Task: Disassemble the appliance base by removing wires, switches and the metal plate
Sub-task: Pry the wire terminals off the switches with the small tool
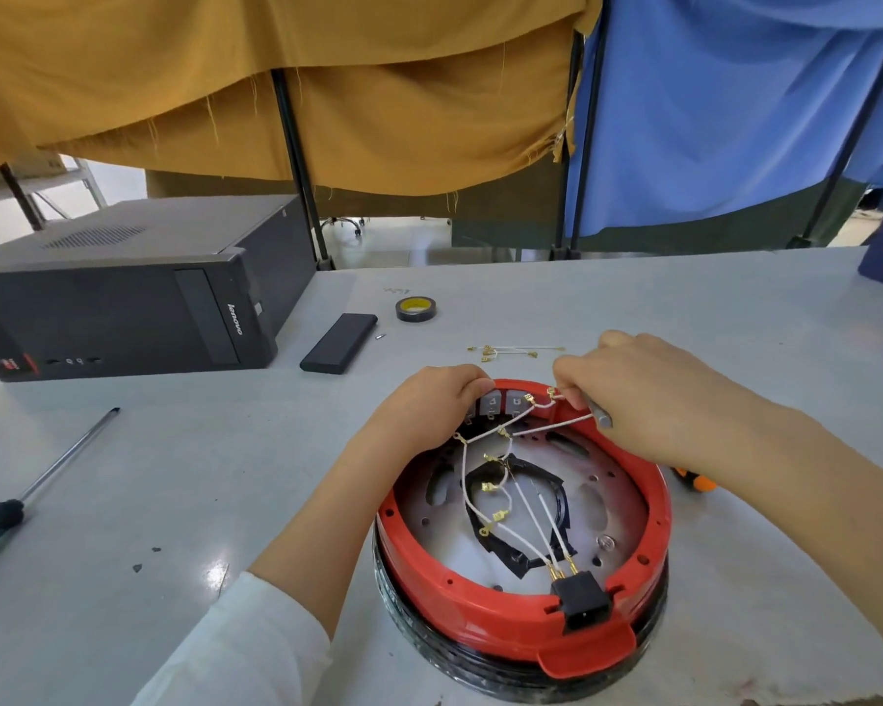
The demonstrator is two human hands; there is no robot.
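Observation:
A round red appliance base (480,611) lies upside down on the table, with a perforated metal plate (600,494) inside. White wires (531,535) with gold terminals run across it to a black socket (584,598) at the near rim. Grey switches (503,402) sit at the far rim. My left hand (429,400) grips the far rim by the switches. My right hand (648,394) pinches a white wire end at the far rim and also holds a thin metal tool (601,416).
Removed wires (511,351) lie beyond the base. A tape roll (416,308), a black flat case (338,342) and a computer tower (123,293) stand farther back. A long screwdriver (37,484) lies at left; an orange tool handle (699,482) shows under my right forearm.

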